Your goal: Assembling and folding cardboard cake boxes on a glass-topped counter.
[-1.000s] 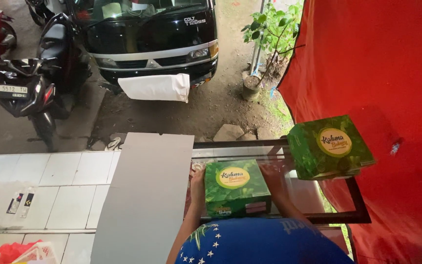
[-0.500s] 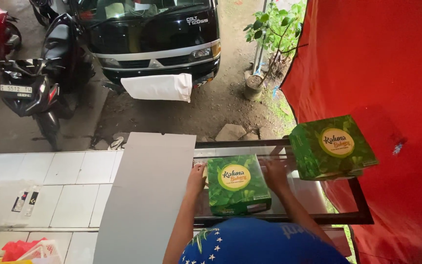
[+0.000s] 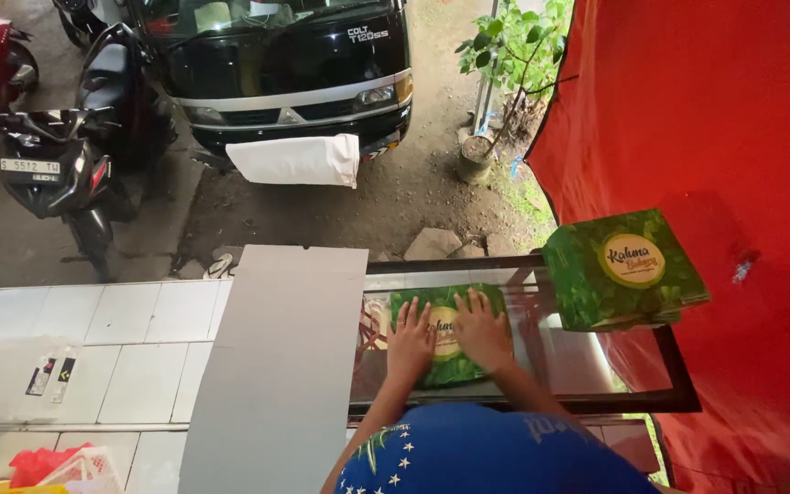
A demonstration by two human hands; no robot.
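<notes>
A flat green box (image 3: 451,368) with a round yellow label lies on the glass top of a display case (image 3: 587,368) right in front of me. My left hand (image 3: 411,335) and my right hand (image 3: 482,329) rest side by side flat on its lid, fingers spread, covering most of the label. A second green box of the same kind (image 3: 624,267) sits on a small stack at the far right corner of the case, apart from both hands. My blue star-patterned shirt hides the near edge of the case.
A grey board (image 3: 276,366) lies left of the glass case, with a white tiled counter (image 3: 121,338) beyond it. A red tarp (image 3: 715,119) hangs along the right. Below stand a black van (image 3: 285,64), a motorbike (image 3: 57,155), a white sack (image 3: 294,160) and a potted plant (image 3: 505,55).
The box was held up by its sides; it now lies lower on the glass, and both hands have shifted from its edges onto the lid.
</notes>
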